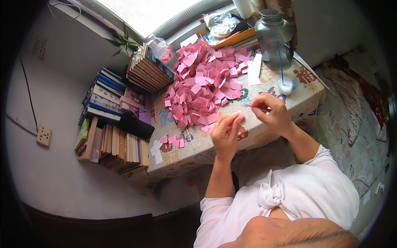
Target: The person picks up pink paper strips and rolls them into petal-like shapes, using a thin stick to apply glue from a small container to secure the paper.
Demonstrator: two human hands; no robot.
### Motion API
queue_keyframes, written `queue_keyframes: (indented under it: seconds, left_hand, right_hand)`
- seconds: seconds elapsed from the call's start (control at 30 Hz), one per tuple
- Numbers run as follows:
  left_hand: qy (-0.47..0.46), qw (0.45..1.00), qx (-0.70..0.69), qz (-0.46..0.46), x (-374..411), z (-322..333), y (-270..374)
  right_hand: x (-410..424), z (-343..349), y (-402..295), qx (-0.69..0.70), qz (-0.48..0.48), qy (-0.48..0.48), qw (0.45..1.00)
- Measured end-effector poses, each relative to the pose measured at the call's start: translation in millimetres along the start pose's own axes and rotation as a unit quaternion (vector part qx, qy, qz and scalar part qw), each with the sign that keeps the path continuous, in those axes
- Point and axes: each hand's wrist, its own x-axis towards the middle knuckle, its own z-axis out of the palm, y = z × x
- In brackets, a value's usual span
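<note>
My left hand (225, 130) holds a small pink paper piece (240, 114) between its fingertips, beside the table's front edge. To its right my right hand (269, 110) pinches a small, thin thing (250, 105); what it is cannot be told. A large heap of pink paper pieces (201, 86) lies just beyond my left hand. Several loose pink pieces (172, 140) lie farther left, near white cards (157, 152). Behind my right hand stands a small round white container (285, 86) with a blue stick (280, 59) upright in it. White paper strips (255, 66) lie beside the heap.
A large clear plastic jar (274, 40) stands at the back right, by a yellow tray (237, 37). Plastic bottles (164, 52) and upright books (149, 69) stand behind the heap. More books (119, 147) are at the left. A patterned cloth (198, 155) covers the table.
</note>
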Motion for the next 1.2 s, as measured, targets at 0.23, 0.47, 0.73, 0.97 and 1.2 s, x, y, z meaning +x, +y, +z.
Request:
queue_keyframes:
  seconds: [0.23,0.47,0.73,0.97,1.2]
  left_hand:
    - [-0.118,0.946,0.264,0.148,3.2,-38.0,-31.2]
    - [-0.163,0.925,0.287,0.189,11.4,-41.6,-26.3]
    - [-0.180,0.909,0.300,0.227,15.9,-47.0,-32.6]
    - [-0.111,0.959,0.225,0.128,14.6,-45.4,-35.8]
    - [-0.147,0.981,0.120,-0.046,21.9,-51.5,-31.6]
  right_hand:
    - [1.5,-10.7,11.0,-0.005,0.020,0.011,1.000]
    - [-0.3,-8.5,8.2,-0.013,0.040,-0.014,0.999]
    - [-1.9,-6.7,9.0,-0.023,0.033,-0.037,0.998]
    - [0.9,-3.2,10.8,-0.067,-0.070,-0.100,0.990]
    - [6.2,10.8,18.5,-0.100,-0.216,-0.146,0.960]
